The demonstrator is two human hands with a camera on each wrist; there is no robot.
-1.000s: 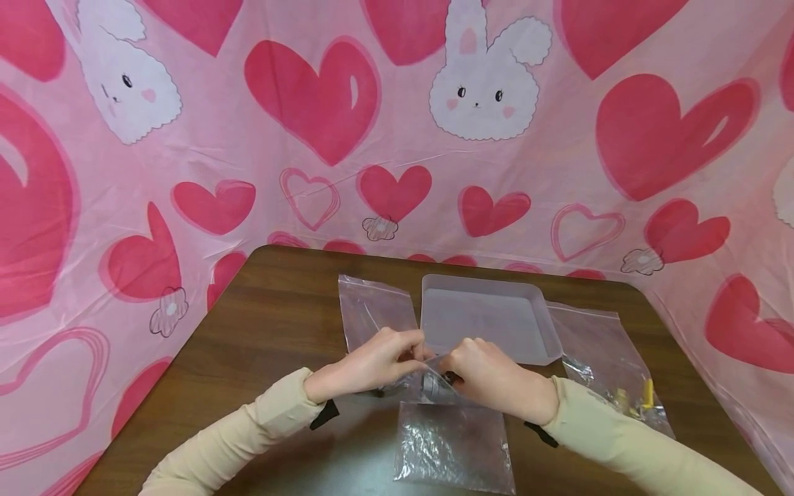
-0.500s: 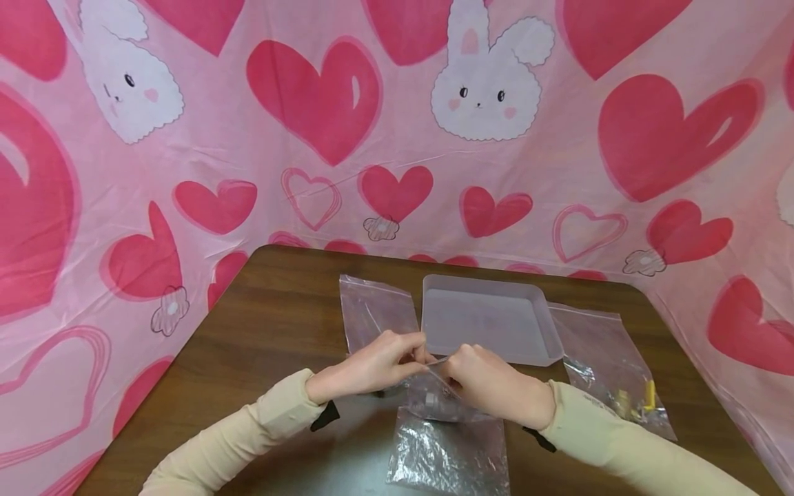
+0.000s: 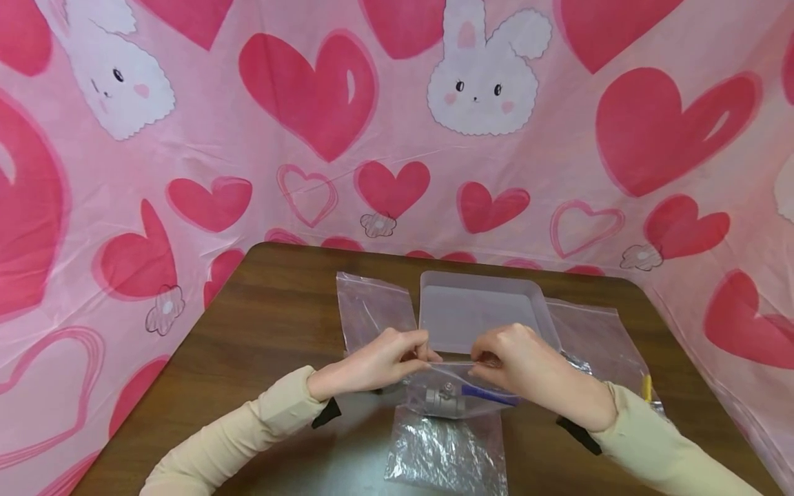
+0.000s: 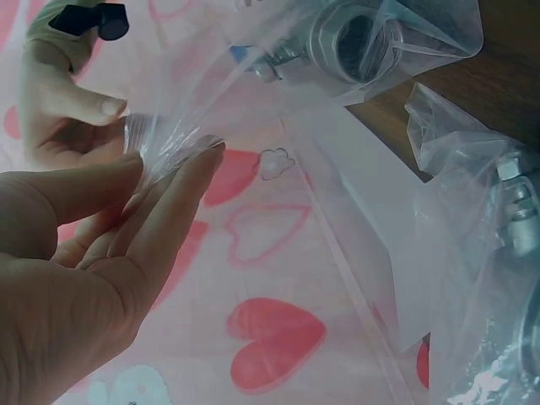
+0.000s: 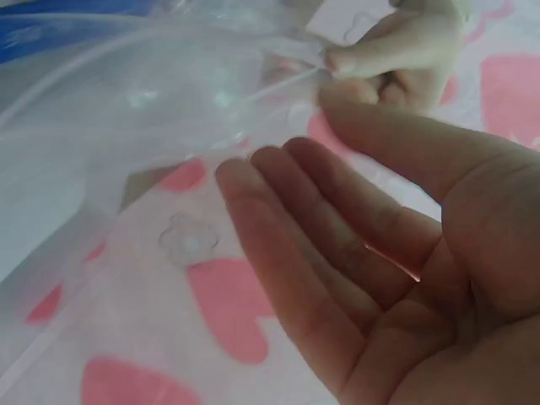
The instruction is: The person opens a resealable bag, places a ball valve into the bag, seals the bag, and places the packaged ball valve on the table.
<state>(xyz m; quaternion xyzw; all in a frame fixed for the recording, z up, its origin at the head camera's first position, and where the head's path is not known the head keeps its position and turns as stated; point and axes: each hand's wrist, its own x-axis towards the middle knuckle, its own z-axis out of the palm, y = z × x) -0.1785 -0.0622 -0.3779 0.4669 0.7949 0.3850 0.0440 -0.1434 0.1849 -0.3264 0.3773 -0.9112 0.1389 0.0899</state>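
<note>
A clear zip bag (image 3: 424, 394) hangs upright between my hands over the table. In it lies a metal ball valve (image 3: 444, 401) with a blue lever handle (image 3: 488, 395). At the bag's top left corner, my left hand (image 3: 387, 358) pinches the edge between thumb and fingers; the left wrist view shows the plastic gathered there. My right hand (image 3: 527, 368) holds the top edge farther right, its thumb (image 5: 396, 148) at the plastic; the index finger is hidden in the right wrist view. The other right fingers (image 5: 287, 253) are loosely bent.
An empty-looking translucent tray (image 3: 480, 313) stands behind the hands. Zip bags lie to its left (image 3: 372, 310) and right (image 3: 589, 331), the right one with a yellow part (image 3: 647, 388). Another clear bag (image 3: 446, 448) lies in front, on the brown table (image 3: 279, 310).
My right hand has slid right along the bag's top edge, away from the left hand. The bag is spread wider, and the valve with its blue handle shows. The left hand stays put.
</note>
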